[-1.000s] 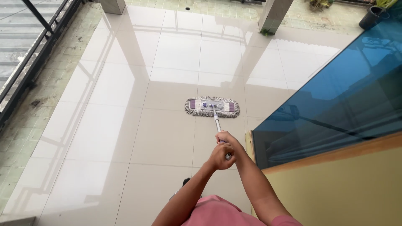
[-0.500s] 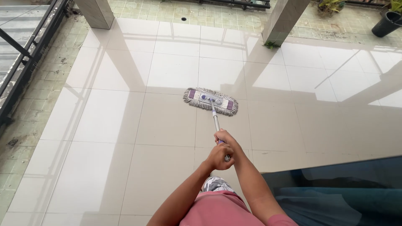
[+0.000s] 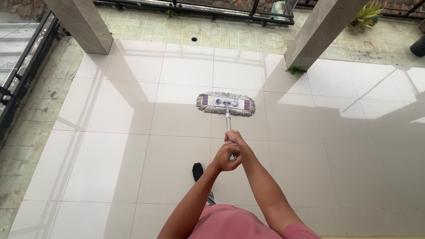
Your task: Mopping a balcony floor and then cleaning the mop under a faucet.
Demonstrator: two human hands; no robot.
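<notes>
Daylight is gleaming off a tiled terrace floor.

Large glossy cream floor tiles (image 3: 133, 163) are reflecting pale bands of light, while an outer strip of small, weathered greenish tiles (image 3: 35, 119) is running along the left and far edges. Two square grey pillars, the left pillar (image 3: 82, 24) and the right pillar (image 3: 321, 31), are standing at the far side, weeds sprouting at the right one's foot. A dark metal railing (image 3: 22, 75) is bordering the left, and a potted plant (image 3: 367, 11) is sitting beyond.
</notes>
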